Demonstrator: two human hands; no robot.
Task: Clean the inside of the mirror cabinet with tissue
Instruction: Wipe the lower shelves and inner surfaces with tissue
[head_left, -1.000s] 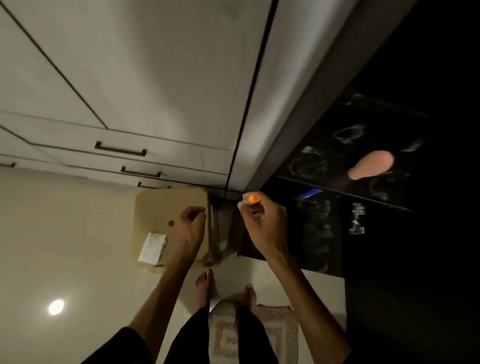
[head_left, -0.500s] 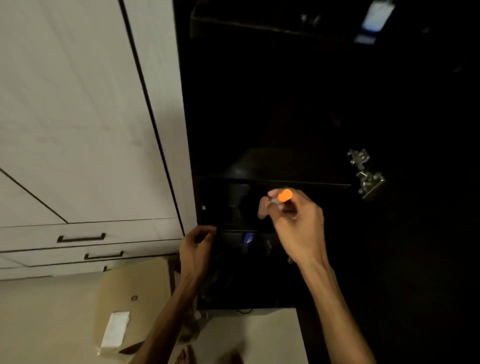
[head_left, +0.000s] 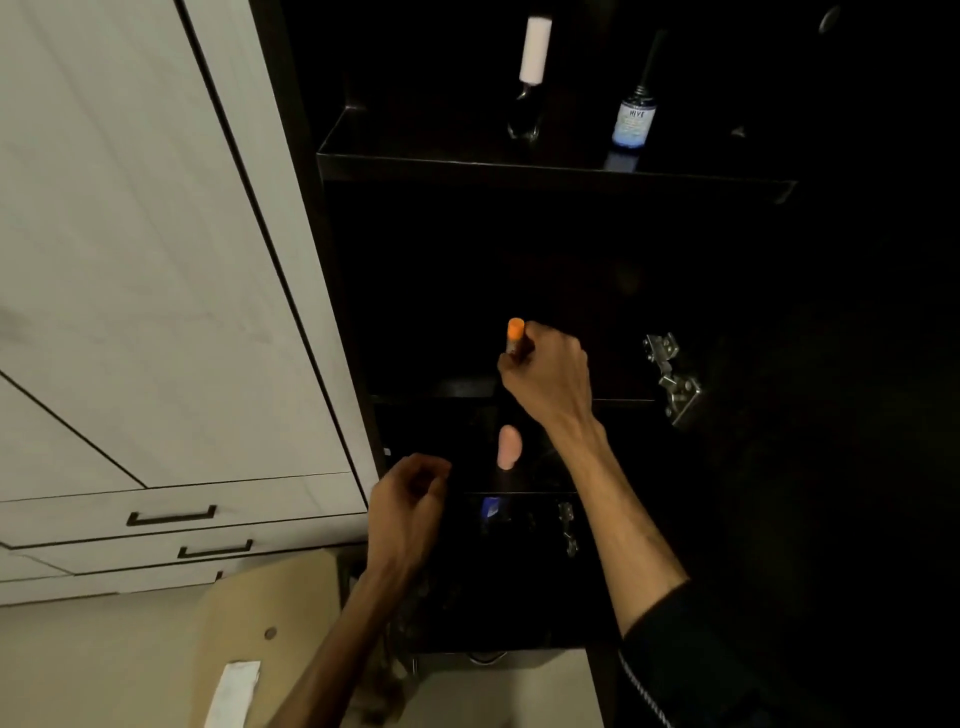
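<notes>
The dark mirror cabinet (head_left: 550, 169) stands open with several black shelves. My right hand (head_left: 550, 374) reaches into the middle compartment and grips a small bottle with an orange cap (head_left: 515, 332), held upright just above the shelf. My left hand (head_left: 410, 499) hovers lower, in front of the cabinet's left edge, fingers loosely curled and holding nothing. A folded white tissue (head_left: 232, 693) lies on the tan stool (head_left: 270, 597) at the bottom left.
A dark bottle with a white cap (head_left: 530, 78) and a blue-labelled bottle (head_left: 635, 111) stand on the upper shelf. A pink object (head_left: 508, 447) and a blue item (head_left: 491, 508) sit on lower shelves. Metal hinges (head_left: 672, 382) are at right. White drawers (head_left: 171, 514) are at left.
The view has tilted up from the floor to the cabinet shelves. My right hand has carried the orange-capped bottle up into the middle compartment. My left hand stays low and empty.
</notes>
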